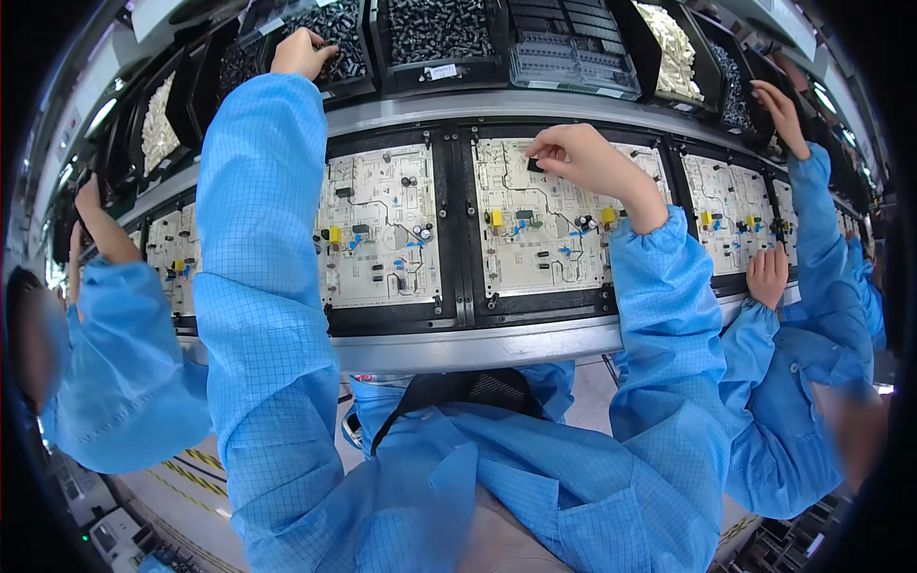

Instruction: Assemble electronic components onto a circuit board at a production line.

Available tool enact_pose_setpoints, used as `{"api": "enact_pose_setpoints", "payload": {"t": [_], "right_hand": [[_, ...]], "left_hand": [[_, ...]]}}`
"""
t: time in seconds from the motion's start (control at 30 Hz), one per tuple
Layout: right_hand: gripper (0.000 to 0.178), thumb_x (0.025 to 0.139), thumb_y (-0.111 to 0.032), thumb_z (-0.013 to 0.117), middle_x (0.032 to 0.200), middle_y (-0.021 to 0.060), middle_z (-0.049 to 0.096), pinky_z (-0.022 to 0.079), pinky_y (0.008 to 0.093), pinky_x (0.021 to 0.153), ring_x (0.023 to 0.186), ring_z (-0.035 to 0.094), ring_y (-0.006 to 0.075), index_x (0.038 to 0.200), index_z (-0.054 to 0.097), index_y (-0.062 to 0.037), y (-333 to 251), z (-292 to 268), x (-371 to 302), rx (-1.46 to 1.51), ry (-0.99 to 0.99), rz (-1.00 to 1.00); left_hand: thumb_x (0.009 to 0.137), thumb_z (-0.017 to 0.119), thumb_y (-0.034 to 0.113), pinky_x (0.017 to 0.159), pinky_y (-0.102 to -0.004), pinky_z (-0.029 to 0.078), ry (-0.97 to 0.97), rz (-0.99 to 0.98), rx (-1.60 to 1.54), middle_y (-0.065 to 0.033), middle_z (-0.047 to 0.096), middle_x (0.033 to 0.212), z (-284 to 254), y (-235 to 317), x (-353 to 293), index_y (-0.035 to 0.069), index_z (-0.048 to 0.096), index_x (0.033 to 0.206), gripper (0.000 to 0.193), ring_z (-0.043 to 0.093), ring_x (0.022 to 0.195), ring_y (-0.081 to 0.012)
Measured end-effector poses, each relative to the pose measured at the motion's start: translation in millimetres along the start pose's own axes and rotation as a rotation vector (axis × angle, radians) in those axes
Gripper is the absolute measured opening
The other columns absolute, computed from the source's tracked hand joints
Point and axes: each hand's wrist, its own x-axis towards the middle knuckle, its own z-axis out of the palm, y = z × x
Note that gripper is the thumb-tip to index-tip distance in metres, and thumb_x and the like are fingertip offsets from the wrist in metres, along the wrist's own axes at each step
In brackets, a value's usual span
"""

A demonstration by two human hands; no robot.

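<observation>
Head view: assembly-line tabletop [478, 346] carried white circuit boards in black frames, with parts bins on a shelf beyond. Right hand [583, 158] pinched a small black component [537, 164] between fingertips, touching the upper left part of the circuit board [544, 258] directly beneath it; its long axis could not be told. Left hand [304, 53], fingers curled down, reached well apart into a bin of black parts [334, 38]; its grip was hidden.

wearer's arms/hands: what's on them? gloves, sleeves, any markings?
Both arms are in light blue smock sleeves with a fine grid weave, loose and creased, gathered at elastic cuffs at the wrists. The left hand and right hand are bare: no gloves, and no rings, watch or wrist strap show. No markings or cables visible on the sleeves.
</observation>
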Motion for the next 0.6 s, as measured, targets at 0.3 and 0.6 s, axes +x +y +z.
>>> {"api": "enact_pose_setpoints", "payload": {"t": [0.3,0.6], "right_hand": [[0.017,0.079,-0.003,0.063,0.081,0.0127,0.066,0.052,0.0289,0.069,0.073,0.064,0.0202,0.094,0.065,0.0030,-15,-1,2,-0.004,0.041,0.013],[0.014,0.078,-0.004,0.067,0.078,0.0102,0.065,0.050,0.0266,0.066,0.069,0.061,0.0155,0.091,0.067,0.0010,-12,30,19,0.039,0.058,-0.005]], "left_hand": [[0.084,0.065,0.032,0.080,-0.0406,0.051,0.024,-0.022,0.069,-0.0137,0.067,0.097,-7,18,-10,0.011,0.067,0.097,0.025,0.064,0.092,-0.0317],[0.084,0.062,0.032,0.085,-0.0434,0.050,0.047,-0.065,0.222,-0.0123,0.067,0.103,1,25,-9,0.017,0.070,0.103,0.025,0.064,0.096,-0.0323]]}}
